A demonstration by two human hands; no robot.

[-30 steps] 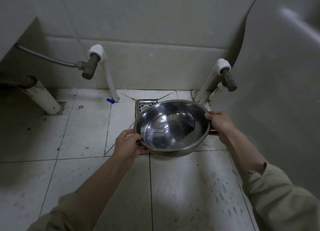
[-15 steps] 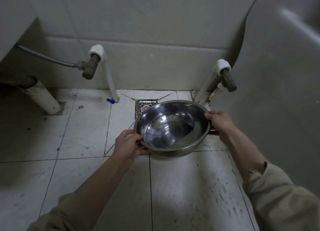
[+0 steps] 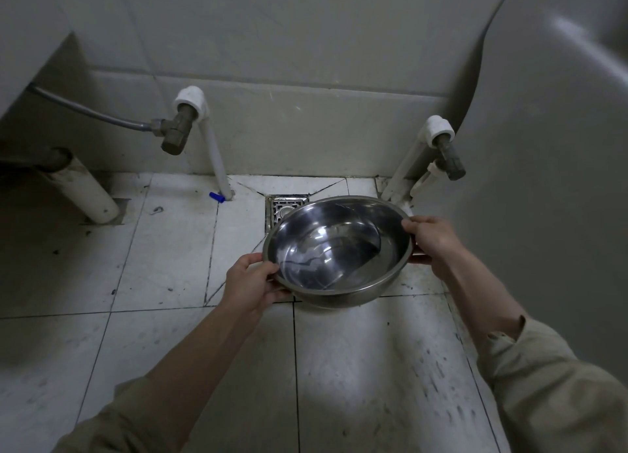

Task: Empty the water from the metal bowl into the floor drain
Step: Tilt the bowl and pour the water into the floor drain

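Observation:
A shiny metal bowl (image 3: 334, 249) with shallow water in its bottom hangs above the tiled floor, held by both hands. My left hand (image 3: 250, 282) grips its near-left rim. My right hand (image 3: 431, 240) grips the right rim. The bowl's rim leans slightly toward me and to the left. Just behind the bowl's far-left edge lies the square metal floor drain (image 3: 282, 208), partly hidden by the bowl.
White pipes with valves rise from the floor at left (image 3: 217, 167) and right (image 3: 406, 170) of the drain. A thick drain pipe (image 3: 83, 187) slants at far left. A large grey curved fixture (image 3: 550, 181) fills the right side. A small blue cap (image 3: 216, 197) lies by the left pipe.
The bowl has stayed nearly in place in both hands. The water inside has shifted and ripples a little.

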